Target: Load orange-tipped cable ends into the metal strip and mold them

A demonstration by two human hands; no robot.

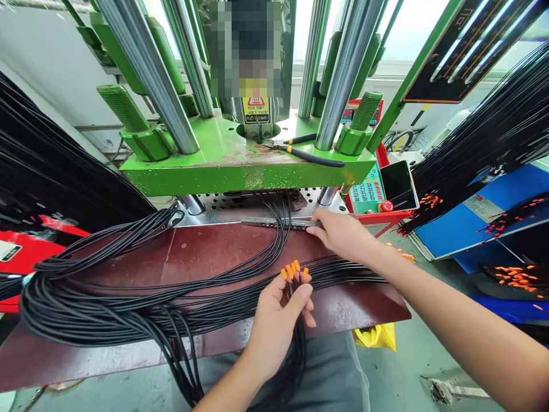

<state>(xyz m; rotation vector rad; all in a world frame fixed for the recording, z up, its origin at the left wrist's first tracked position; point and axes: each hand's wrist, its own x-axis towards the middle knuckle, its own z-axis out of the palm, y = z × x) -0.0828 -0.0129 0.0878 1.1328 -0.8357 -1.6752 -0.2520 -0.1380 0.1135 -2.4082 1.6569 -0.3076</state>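
My left hand (278, 326) is closed around a bunch of black cables (300, 343), whose orange tips (295, 269) stick up above the fingers. Farther off, my right hand (337, 232) grips the right end of a flat metal bar (278, 222) at the front edge of the machine bed. Several black cables run across this bar and back under the green press plate (249, 177). A large looped bundle of black cables (86, 309) lies along the reddish-brown table (206, 249), passing behind my left hand.
Cutting pliers (295, 150) with black and yellow handles lie on the green plate, near a high-temperature warning label (256, 109). A control panel (366, 191) with a red button stands at the right. Hanging black cables (480, 126) with orange ends flank the machine.
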